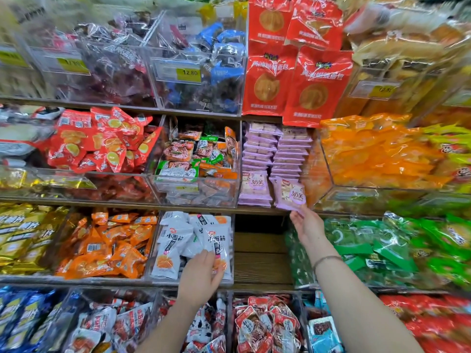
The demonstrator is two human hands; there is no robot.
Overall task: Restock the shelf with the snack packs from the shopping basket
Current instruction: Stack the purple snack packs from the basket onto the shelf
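Observation:
My right hand point(307, 225) reaches up to the middle shelf and holds a lilac snack pack point(290, 196) by its lower edge, leaning it against two stacks of the same lilac packs point(267, 154). My left hand point(201, 273) is lower, at a clear bin of white snack packs point(175, 240), its fingers around the bottom of one white pack point(216, 240) with black lettering. The shopping basket is out of view.
Clear acrylic bins fill the shelves: red packs point(102, 141), orange packs point(107, 245), green packs point(382, 248), tall red bread bags point(293, 72). A bare wooden shelf gap point(260, 256) lies between my hands. Lower bins hold more packs point(267, 324).

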